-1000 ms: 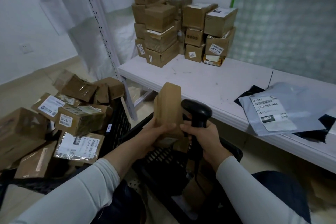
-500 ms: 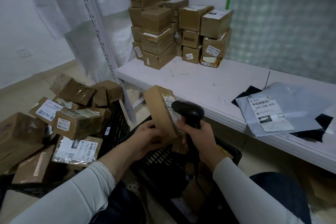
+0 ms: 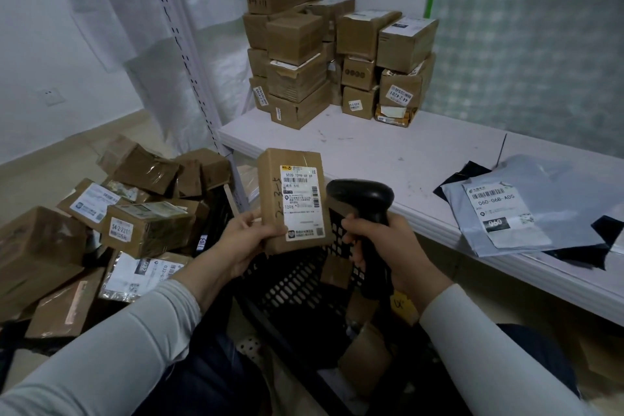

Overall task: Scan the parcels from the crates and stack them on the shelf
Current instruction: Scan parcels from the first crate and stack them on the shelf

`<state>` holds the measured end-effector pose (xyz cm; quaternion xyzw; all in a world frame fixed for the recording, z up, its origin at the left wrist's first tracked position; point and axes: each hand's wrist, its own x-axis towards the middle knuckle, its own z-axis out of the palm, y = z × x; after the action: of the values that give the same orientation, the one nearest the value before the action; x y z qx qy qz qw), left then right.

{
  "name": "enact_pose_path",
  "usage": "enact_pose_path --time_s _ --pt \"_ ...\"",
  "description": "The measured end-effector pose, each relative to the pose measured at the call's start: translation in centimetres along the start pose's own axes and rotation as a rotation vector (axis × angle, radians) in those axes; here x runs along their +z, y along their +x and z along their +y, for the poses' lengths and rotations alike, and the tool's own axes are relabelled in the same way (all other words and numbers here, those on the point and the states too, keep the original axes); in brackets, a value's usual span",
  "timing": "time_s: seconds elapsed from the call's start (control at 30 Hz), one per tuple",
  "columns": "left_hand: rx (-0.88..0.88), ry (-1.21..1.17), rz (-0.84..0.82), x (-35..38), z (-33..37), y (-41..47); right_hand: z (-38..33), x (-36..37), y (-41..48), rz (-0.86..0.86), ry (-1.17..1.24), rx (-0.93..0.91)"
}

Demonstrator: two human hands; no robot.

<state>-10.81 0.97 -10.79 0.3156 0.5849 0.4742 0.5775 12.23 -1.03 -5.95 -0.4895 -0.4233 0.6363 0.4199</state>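
Observation:
My left hand holds a small brown cardboard parcel upright by its lower left corner, with its white shipping label facing me. My right hand grips the handle of a black barcode scanner, whose head sits just right of the parcel. Both are above a black plastic crate in front of me. On the white shelf, a stack of brown boxes stands at the back left corner.
A second black crate at the left is heaped with several brown parcels. Grey and black poly mailers lie on the shelf at the right. A perforated metal upright stands at the shelf's left end.
The parcel has been turned in my left hand so its labelled face now points at me. The scanner has stayed just to its right.

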Motion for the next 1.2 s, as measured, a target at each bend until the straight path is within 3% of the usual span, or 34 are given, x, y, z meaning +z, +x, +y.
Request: enact_pose_path --time_s 0.2,1.2 --pt "0.023 -0.023 0.017 -0.4 0.8 0.7 -0.3 0.6 0.1 -0.045 -0.072 0.015" --pt "-0.019 0.054 0.019 0.6 2.4 4.6 -1.2 0.6 3.1 -0.033 0.021 -0.004"
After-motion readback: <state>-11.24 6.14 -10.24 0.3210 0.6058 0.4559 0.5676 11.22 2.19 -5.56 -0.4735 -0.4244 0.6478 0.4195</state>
